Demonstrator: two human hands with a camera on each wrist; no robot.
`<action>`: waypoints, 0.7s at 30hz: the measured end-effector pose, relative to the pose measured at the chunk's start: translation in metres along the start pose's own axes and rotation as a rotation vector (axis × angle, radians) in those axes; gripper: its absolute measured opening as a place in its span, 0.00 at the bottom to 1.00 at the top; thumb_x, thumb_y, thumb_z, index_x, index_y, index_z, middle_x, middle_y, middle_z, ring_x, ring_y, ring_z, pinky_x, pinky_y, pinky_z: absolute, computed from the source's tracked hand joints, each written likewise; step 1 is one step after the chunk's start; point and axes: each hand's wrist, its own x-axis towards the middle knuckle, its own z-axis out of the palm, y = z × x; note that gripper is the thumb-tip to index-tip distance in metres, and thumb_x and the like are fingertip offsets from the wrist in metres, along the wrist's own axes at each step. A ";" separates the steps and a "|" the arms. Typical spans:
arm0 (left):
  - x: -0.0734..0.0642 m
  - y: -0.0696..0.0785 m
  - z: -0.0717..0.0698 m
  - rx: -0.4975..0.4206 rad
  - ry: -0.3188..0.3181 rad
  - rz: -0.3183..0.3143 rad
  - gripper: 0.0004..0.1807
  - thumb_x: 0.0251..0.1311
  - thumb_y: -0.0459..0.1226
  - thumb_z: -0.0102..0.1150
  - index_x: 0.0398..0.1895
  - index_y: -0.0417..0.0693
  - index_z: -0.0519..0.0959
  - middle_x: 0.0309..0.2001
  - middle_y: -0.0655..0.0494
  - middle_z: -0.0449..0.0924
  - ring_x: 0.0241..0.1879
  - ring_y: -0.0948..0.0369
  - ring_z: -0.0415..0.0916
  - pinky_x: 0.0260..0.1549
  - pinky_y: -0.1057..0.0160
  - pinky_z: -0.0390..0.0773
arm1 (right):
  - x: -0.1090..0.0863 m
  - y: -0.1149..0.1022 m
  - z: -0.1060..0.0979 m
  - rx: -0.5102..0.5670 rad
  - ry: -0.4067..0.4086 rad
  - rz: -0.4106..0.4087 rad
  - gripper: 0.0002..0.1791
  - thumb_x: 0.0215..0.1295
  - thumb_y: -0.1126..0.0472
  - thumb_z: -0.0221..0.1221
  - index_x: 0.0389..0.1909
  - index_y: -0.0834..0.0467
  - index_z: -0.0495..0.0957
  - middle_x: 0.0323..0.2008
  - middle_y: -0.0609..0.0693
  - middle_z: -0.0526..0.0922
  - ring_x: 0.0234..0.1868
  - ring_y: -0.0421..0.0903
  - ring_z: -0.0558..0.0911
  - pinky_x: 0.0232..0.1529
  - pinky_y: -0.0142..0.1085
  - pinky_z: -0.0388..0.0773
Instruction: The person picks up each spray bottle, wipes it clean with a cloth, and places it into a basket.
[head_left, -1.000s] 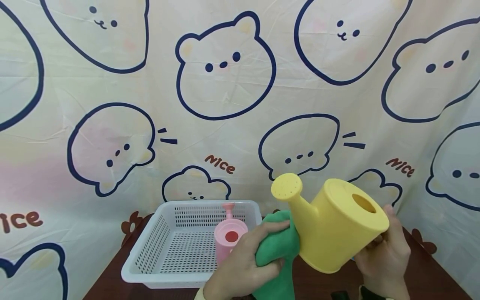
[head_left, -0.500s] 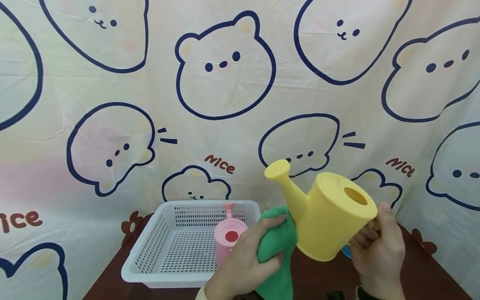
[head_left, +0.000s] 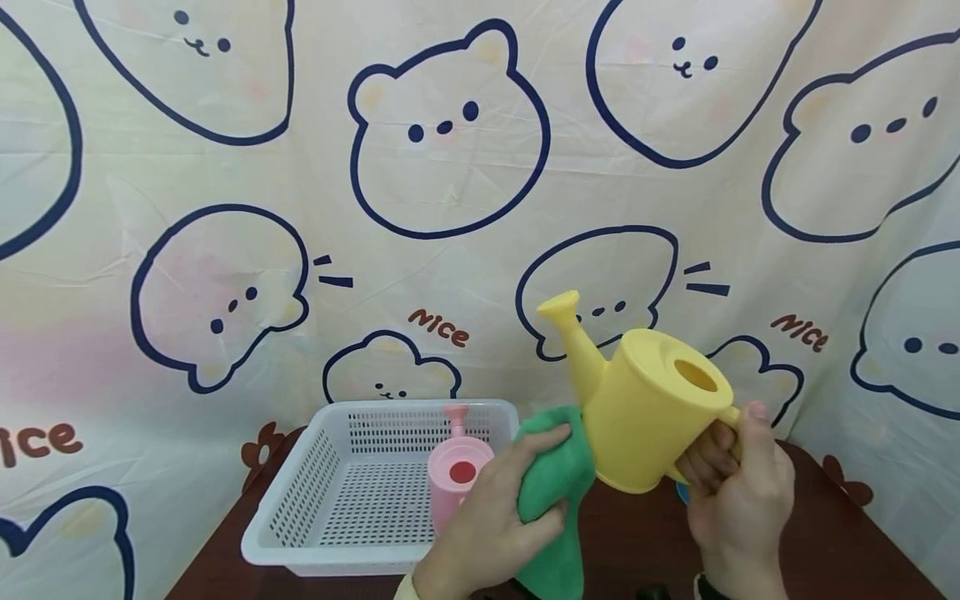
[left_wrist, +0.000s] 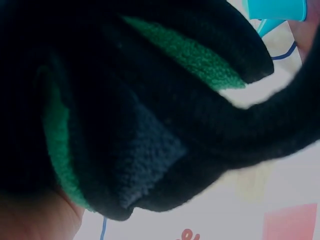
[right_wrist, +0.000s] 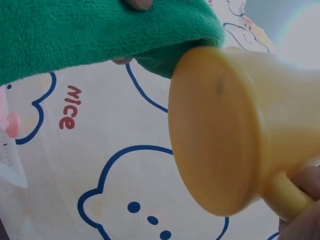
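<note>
In the head view, my right hand (head_left: 738,500) grips the handle of a yellow watering can (head_left: 648,408), lifted over the table with its spout pointing up and left. A green cloth (head_left: 555,483) is held by my left hand (head_left: 487,525), fingers and thumb curled on it, right at the can's spout side. From the right wrist, the can's round base (right_wrist: 215,135) faces the camera, and the cloth (right_wrist: 100,40) lies against its upper edge. Dark folds of cloth, green in places (left_wrist: 195,57), fill most of the left wrist view.
A white perforated basket (head_left: 337,557) stands left on the dark brown table (head_left: 637,550), holding a pink watering can (head_left: 444,492). Part of a blue object (head_left: 682,492) shows behind my right hand. A cartoon-printed curtain (head_left: 450,275) hangs behind the table.
The yellow watering can has moved up and left with my right hand, and its spout head has turned edge-on. My left hand and the cloth have barely shifted.
</note>
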 end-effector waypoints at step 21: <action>0.000 -0.001 0.012 0.146 0.117 0.211 0.42 0.54 0.32 0.70 0.75 0.67 0.71 0.67 0.53 0.76 0.56 0.59 0.78 0.51 0.62 0.85 | -0.004 0.009 0.012 -0.010 0.139 0.066 0.26 0.84 0.46 0.41 0.25 0.57 0.63 0.15 0.47 0.54 0.14 0.46 0.47 0.19 0.40 0.40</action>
